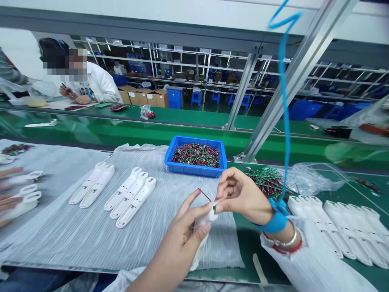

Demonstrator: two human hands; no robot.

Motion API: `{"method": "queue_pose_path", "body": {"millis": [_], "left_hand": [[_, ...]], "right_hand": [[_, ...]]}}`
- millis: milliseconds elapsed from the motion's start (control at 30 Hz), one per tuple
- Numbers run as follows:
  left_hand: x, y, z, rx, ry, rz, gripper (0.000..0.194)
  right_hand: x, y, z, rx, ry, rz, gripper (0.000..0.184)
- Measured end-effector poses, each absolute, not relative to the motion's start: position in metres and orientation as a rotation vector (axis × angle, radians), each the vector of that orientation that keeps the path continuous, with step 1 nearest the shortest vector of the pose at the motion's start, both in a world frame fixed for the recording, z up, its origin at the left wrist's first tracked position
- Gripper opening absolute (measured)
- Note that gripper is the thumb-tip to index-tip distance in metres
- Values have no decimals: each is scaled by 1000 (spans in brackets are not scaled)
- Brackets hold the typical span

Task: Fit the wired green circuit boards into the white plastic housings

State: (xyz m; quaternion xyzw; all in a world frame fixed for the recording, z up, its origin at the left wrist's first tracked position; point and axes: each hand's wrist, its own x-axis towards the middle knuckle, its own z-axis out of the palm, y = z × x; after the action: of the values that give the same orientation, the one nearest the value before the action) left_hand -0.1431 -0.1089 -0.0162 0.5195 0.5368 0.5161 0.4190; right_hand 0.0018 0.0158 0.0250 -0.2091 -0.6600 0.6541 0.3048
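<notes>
My left hand (pixel 182 239) is wrapped round a white plastic shell (pixel 203 227), which it holds upright over the front of the bench. My right hand (pixel 240 194) pinches a small green circuit piece with a red wire (pixel 205 195) at the shell's top end. A blue wrist strap (pixel 275 217) with a coiled blue cord (pixel 284 101) circles my right wrist. A blue bin (pixel 196 156) full of wired green boards stands just beyond my hands. Several finished white shells (pixel 129 196) lie in a row on the foam sheet to the left.
A pile of white shells (pixel 343 231) lies at the right, with a clear bag (pixel 306 178) and loose wired boards (pixel 267 180) behind it. A green conveyor (pixel 121 129) runs across. Another person's hands (pixel 9 194) work at the far left; a seated person (pixel 88 83) works beyond the belt.
</notes>
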Motion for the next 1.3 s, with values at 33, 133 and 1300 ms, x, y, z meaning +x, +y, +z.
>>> {"method": "queue_pose_path", "body": {"millis": [33, 133, 1300], "left_hand": [[-145, -108, -15, 1334, 1348, 1281, 29], [-148, -106, -11, 1366, 1332, 1289, 26], [-215, -95, -33, 1819, 2164, 965, 51]], "right_hand": [[1, 16, 24, -565, -1696, 1799, 53], [-1, 13, 25, -550, -1601, 1839, 53], [104, 32, 30, -784, -1666, 1334, 39]]}}
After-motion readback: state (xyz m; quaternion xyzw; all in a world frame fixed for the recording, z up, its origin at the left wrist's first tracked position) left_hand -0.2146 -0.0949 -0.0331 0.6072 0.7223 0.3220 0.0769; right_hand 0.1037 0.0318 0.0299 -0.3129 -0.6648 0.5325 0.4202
